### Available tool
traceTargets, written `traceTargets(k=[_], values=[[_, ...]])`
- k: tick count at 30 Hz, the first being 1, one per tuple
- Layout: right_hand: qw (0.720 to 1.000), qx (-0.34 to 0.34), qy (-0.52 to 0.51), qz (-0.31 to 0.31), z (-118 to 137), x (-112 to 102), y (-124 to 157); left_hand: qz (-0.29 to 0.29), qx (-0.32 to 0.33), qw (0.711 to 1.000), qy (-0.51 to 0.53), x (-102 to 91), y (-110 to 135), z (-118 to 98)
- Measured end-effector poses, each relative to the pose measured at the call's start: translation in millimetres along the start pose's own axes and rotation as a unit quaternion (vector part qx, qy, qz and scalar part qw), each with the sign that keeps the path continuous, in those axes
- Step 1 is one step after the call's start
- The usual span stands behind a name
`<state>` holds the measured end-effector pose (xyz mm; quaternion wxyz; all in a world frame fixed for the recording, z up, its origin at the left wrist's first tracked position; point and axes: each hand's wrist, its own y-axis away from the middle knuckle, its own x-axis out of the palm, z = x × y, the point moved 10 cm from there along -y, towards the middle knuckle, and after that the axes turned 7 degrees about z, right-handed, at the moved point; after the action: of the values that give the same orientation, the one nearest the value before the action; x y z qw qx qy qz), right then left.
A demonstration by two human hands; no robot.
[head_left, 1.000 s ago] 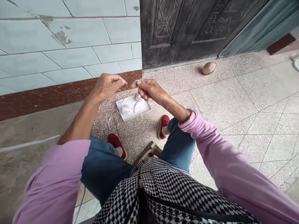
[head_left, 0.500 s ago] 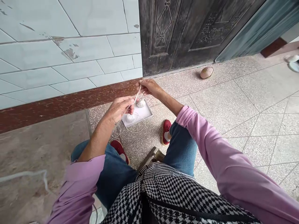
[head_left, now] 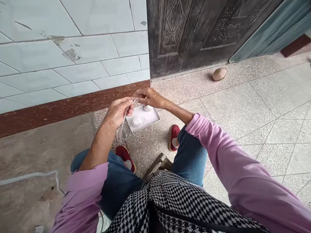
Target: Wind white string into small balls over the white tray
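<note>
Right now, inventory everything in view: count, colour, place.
Strand: 1+, white, at hands
Tray: 1, white, floor
String balls: 2, white, tray
Loops: several, whitish, by tray
Domed object: 1, tan, by door
Door: 1, dark, ahead
Tiled wall: 1, bluish, left
Curtain: 1, teal, right
Cord: 1, whitish, left
Wooden frame: 1, brown, by garment
Checked garment: 1, black/white, lap
Jeans: 1 pair, blue, legs
Shoes: 2, red, feet
Left hand: 1, bare, pinching strand
Right hand: 1, bare, at strand

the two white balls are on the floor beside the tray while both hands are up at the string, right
Not quite: the two white balls sit in the tray, not on the floor beside it, as the head view shows. The left hand and right hand are up at the string.
</note>
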<state>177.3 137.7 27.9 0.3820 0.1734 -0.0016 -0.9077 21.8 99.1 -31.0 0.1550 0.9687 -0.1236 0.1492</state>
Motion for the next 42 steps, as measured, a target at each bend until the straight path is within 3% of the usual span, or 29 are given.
traceTargets(k=[8, 14, 18, 22, 27, 30, 42], values=[[0.986, 0.008, 0.114, -0.122, -11, -51, 2, 0.006, 0.009, 1.000, -0.003, 4.1, 7, -4], [0.974, 0.016, 0.176, -0.140, -9, -57, 6, -0.001, 0.042, 0.999, 0.013, 4.6, 11, -10], [0.977, 0.027, 0.175, -0.120, -6, -46, 2, -0.045, 0.069, 0.997, 0.010, -1.9, 14, -19], [0.989, 0.043, 0.125, -0.073, -11, -22, -6, -0.086, 0.102, 0.991, -0.012, -6.4, 18, -31], [0.999, 0.048, -0.019, 0.012, -23, 24, -14, -0.083, 0.125, 0.989, -0.017, -7.3, 20, -37], [0.996, 0.059, -0.063, 0.030, -25, 39, -15, -0.081, 0.134, 0.987, -0.029, -8.2, 20, -39], [0.987, 0.060, -0.147, -0.021, -25, 26, -29, -0.104, 0.109, 0.989, -0.006, -6.6, 17, -21]])
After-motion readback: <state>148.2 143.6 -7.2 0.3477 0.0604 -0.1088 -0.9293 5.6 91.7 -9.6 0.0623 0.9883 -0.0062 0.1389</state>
